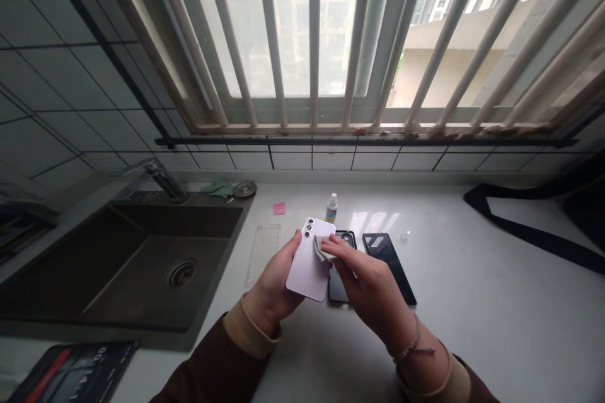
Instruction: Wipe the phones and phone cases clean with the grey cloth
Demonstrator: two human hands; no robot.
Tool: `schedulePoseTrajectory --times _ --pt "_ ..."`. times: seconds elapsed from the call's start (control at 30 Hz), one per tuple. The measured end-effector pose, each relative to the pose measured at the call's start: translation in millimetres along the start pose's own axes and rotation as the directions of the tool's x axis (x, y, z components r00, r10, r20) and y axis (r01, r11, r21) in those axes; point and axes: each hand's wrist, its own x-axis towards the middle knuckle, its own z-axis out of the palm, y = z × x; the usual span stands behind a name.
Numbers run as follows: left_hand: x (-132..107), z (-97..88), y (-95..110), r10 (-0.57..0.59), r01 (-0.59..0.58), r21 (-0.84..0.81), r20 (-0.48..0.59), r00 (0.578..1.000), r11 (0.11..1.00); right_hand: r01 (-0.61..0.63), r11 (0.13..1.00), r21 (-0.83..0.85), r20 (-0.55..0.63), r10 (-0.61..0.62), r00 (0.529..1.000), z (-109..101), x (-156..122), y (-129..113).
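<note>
Pale lilac phone (306, 274) with three dark round lenses (309, 227) in a row

Your phone (306, 274) looks smooth, satiny; against it, a matt fabric cloth (321, 250); left of it, a dull metal sink (127, 264); beneath it, a glossy bench (482, 327).

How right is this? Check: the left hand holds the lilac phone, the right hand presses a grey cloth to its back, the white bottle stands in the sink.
The last part is wrong: the white bottle stands on the counter, as the head view shows. The left hand does hold the lilac phone, the right hand presses a grey cloth to its back.
</note>
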Motion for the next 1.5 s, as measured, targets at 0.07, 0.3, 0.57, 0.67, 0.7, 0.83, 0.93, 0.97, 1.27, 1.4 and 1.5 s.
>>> schedulePoseTrajectory --times 0.07,0.3,0.57,0.67,0.7,0.83,0.93,0.97,1.27,1.4,1.5 --pt "2 -1.1 0 0.027 -0.028 -0.054 -0.016 0.999 0.998 0.054 0.999 -0.006 0.034 -0.054 0.998 1 1 -2" --pt "5 -5.3 5 0.053 -0.056 -0.069 -0.057 0.997 0.996 0.206 0.977 0.046 0.066 -0.209 0.976 1 2 -10" --pt "-3 -3.4 18 0.271 -0.233 0.177 -0.231 0.935 0.956 0.262 0.936 0.237 0.085 -0.288 0.954 -2 -1 -18" --pt "-8 -6.0 27 0.498 -0.332 0.505 -0.237 0.835 0.797 0.272 0.938 0.214 0.011 -0.281 0.96 -5 -2 -17" --pt "-11 -7.5 30 0.591 -0.351 0.64 -0.203 0.781 0.684 0.273 0.941 0.202 -0.011 -0.276 0.961 -6 -3 -16" --pt "-20 -15.9 45 0.851 -0.006 0.995 0.09 0.518 -0.102 0.275 0.947 0.164 -0.077 -0.265 0.961 -7 -4 -13" --pt "-21 -25.1 50 0.866 0.436 0.83 0.106 0.488 -0.347 0.266 0.952 0.154 -0.091 -0.255 0.963 -7 -5 -11" --pt "-20 -28.7 51 0.863 0.527 0.766 0.07 0.501 -0.368 0.264 0.953 0.151 -0.091 -0.252 0.963 -7 -5 -11" --pt "-2 -45.5 40 0.801 0.67 0.603 -0.082 0.593 -0.434 0.259 0.955 0.144 -0.101 -0.246 0.964 -6 -6 -10" --pt "3 -49.3 35 0.786 0.652 0.618 -0.089 0.612 -0.439 0.26 0.955 0.142 -0.101 -0.248 0.964 -6 -6 -11" --pt "7 -54.2 33 0.784 0.65 0.628 -0.1 0.612 -0.428 0.259 0.956 0.138 -0.105 -0.246 0.964 -6 -5 -12"
